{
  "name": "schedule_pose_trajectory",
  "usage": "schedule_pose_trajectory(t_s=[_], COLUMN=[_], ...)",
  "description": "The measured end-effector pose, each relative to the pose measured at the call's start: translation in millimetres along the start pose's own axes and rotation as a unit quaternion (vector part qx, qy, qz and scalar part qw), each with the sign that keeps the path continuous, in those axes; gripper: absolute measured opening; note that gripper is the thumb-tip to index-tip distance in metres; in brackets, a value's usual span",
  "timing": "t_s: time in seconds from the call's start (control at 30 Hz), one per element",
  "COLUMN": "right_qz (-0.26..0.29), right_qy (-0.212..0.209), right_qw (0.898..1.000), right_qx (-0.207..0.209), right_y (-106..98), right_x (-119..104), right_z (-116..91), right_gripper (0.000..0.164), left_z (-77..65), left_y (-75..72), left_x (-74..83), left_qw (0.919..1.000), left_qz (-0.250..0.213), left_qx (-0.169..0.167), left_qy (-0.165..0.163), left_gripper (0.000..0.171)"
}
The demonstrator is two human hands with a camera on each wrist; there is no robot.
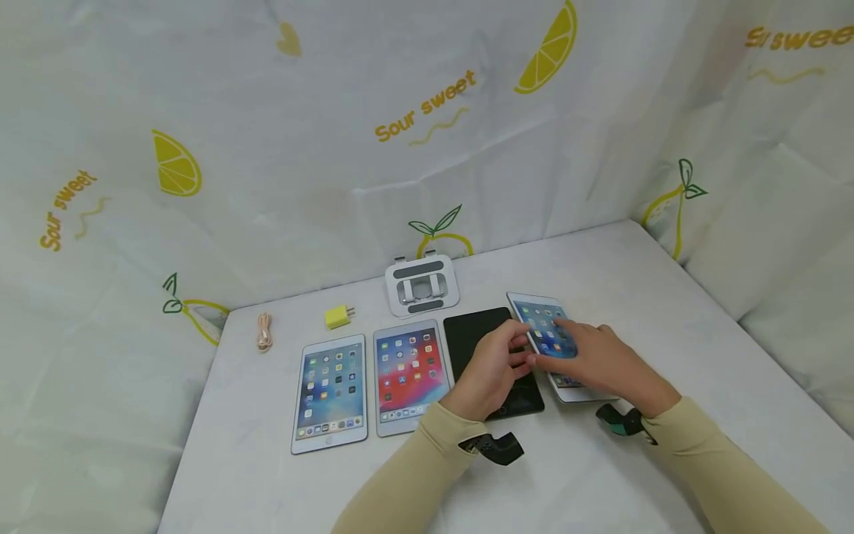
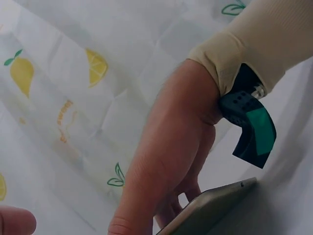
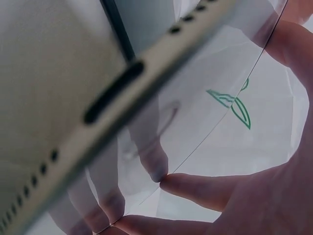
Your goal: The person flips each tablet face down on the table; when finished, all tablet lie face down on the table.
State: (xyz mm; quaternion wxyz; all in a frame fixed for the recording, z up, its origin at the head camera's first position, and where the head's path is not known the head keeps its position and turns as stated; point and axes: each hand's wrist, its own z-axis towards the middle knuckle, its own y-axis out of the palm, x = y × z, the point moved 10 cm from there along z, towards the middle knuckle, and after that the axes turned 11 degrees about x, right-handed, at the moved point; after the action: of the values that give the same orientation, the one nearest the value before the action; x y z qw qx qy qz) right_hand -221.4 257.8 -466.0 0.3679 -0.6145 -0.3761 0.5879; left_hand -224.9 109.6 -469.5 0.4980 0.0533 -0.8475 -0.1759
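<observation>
My right hand reaches over a white-bezelled tablet with a lit screen of app icons. Its index fingertip touches the screen, its thumb lies at the left edge. Curled at that same edge are the fingers of my left hand, above a black tablet. In the left wrist view, the left hand hangs beside a tilted tablet edge. Close up in the right wrist view is a tablet edge with port and speaker holes; fingers of the right hand meet reflections on a glossy surface.
Left of the black tablet lie two white tablets, one with a red-and-blue screen, the other with a blue one. Behind them are a white folding stand, a yellow charger plug and a coiled cable. Curtains enclose the table.
</observation>
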Motion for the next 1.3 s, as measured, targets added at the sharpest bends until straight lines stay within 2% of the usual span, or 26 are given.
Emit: schedule_pose_trajectory(t_s=[0.3, 0.53, 0.63, 0.77, 0.9, 1.03, 1.13, 1.3], right_qz=[0.032, 0.076, 0.096, 0.127, 0.193, 0.264, 0.293, 0.308], right_qy=[-0.004, 0.013, 0.014, 0.013, 0.008, 0.005, 0.004, 0.005], right_qw=[0.999, 0.995, 0.993, 0.989, 0.977, 0.958, 0.948, 0.942], right_qx=[-0.03, -0.062, -0.068, -0.076, -0.092, -0.112, -0.122, -0.131], right_y=[2.4, 2.4, 2.1, 3.0, 5.1, 6.7, 7.8, 9.4], right_x=[-5.4, -8.5, -9.6, -10.5, -13.1, -17.2, -19.6, -21.3], right_z=[2.2, 1.8, 1.8, 2.2, 2.6, 1.4, 0.5, -0.1], right_gripper=[0.114, 0.108, 0.103, 0.1, 0.093, 0.086, 0.084, 0.083], left_z=[-5.7, -12.3, -13.9, -15.0, -15.1, -14.9, -14.4, -12.3], left_y=[1.0, 3.2, 4.1, 4.5, 3.4, 1.7, -0.4, -3.1], left_x=[9.3, 21.6, 25.6, 28.4, 29.4, 28.4, 26.0, 20.5], left_qw=[0.9984, 0.9942, 0.9933, 0.9927, 0.9929, 0.9936, 0.9945, 0.997], left_qz=[0.036, 0.06, 0.065, 0.071, 0.075, 0.07, 0.063, 0.045], left_qx=[-0.024, -0.039, -0.038, -0.035, -0.026, -0.027, -0.029, -0.026], left_qy=[0.036, 0.08, 0.088, 0.091, 0.089, 0.085, 0.079, 0.058], left_gripper=[0.05, 0.039, 0.034, 0.039, 0.051, 0.053, 0.052, 0.056])
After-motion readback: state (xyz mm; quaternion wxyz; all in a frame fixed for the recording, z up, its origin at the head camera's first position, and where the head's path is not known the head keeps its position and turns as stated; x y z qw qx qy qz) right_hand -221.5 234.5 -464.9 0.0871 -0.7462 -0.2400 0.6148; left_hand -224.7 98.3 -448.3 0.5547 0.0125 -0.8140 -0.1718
